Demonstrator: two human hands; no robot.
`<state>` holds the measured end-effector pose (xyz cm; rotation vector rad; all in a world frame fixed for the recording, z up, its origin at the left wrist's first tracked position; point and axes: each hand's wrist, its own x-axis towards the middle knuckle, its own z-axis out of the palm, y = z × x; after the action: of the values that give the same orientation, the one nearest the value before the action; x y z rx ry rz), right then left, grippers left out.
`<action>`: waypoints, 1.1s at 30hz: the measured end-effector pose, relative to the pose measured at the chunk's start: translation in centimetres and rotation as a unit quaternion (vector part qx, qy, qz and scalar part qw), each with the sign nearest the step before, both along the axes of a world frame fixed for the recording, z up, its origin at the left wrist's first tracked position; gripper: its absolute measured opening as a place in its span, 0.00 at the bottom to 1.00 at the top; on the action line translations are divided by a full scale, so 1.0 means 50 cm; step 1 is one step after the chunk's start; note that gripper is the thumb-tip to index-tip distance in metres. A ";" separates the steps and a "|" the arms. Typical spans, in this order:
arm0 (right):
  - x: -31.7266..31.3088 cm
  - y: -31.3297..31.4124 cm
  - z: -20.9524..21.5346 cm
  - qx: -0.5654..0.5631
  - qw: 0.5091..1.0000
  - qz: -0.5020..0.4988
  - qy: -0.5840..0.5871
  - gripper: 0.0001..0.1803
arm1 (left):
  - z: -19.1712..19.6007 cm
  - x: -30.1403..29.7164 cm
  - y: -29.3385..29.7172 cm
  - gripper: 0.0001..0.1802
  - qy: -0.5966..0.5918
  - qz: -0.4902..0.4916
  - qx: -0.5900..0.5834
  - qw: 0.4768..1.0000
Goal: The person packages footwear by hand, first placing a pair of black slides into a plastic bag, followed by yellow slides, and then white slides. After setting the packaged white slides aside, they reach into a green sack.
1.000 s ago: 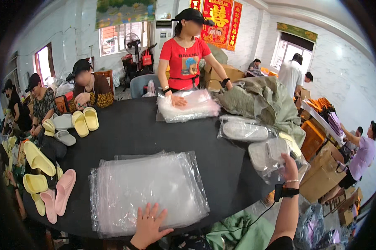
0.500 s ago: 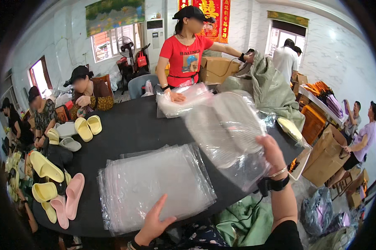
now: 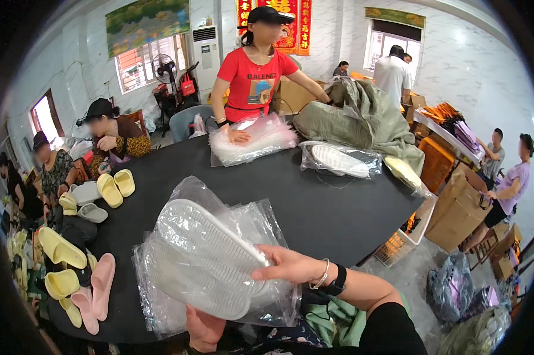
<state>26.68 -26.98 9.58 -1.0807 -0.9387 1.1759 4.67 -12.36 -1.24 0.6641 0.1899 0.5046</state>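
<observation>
A pair of whitish slippers [image 3: 214, 254] in a clear plastic bag is tilted up in front of me, ribbed soles showing. My right hand [image 3: 285, 264] pinches the bagged pair at its right edge, thumb on the near face. Under its lower edge is my left hand [image 3: 204, 329]; its fingers are hidden behind the bag, so whether they grip cannot be seen. Behind and below the slippers lies a stack of flat clear plastic bags [image 3: 279, 236] on the black table [image 3: 332, 231], partly covered by them.
Yellow slippers [image 3: 61, 247] and pink slippers [image 3: 103, 284] lie at the table's left. Across it, a person in red rests a hand on a pile of clear bags [image 3: 255, 142]. Another bagged white slipper pair [image 3: 340, 161] lies beside a green-grey sack [image 3: 367, 121]. A crate [image 3: 406, 239] stands at right.
My right hand has brought the bagged slippers leftward and nearer, over the bag stack. My left hand has moved beneath them. Across the table, the person's outstretched arm has lowered with the sack.
</observation>
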 end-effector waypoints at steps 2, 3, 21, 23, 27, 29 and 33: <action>-0.008 0.005 -0.004 0.000 0.995 0.057 -0.087 0.36 | 0.012 0.000 -0.013 0.50 -0.009 0.023 0.001 1.000; -0.011 0.017 -0.013 0.008 0.988 0.075 -0.138 0.37 | 0.011 -0.004 -0.013 0.50 -0.006 0.021 -0.001 1.000; 0.050 -0.005 0.005 0.002 0.891 -0.032 -0.453 0.11 | 0.088 -0.069 0.065 0.49 -0.025 0.190 0.068 0.979; 0.051 0.007 0.003 -0.011 0.875 -0.029 -0.483 0.12 | 0.101 -0.078 0.076 0.47 -0.048 0.187 0.072 0.979; 0.049 0.015 -0.012 0.009 0.882 -0.049 -0.468 0.15 | 0.147 -0.091 0.107 0.41 -0.041 0.261 0.140 0.954; 0.056 0.011 -0.019 -0.011 0.892 -0.026 -0.450 0.16 | 0.161 -0.092 0.157 0.39 -0.052 0.262 0.184 0.946; 0.061 0.014 -0.036 0.007 0.885 -0.013 -0.466 0.16 | 0.229 -0.128 0.241 0.35 0.097 0.440 0.329 0.830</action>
<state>29.75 -26.27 7.79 -1.6822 -1.6447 0.5714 -1.74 -0.32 10.21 1.3123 0.5389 1.4375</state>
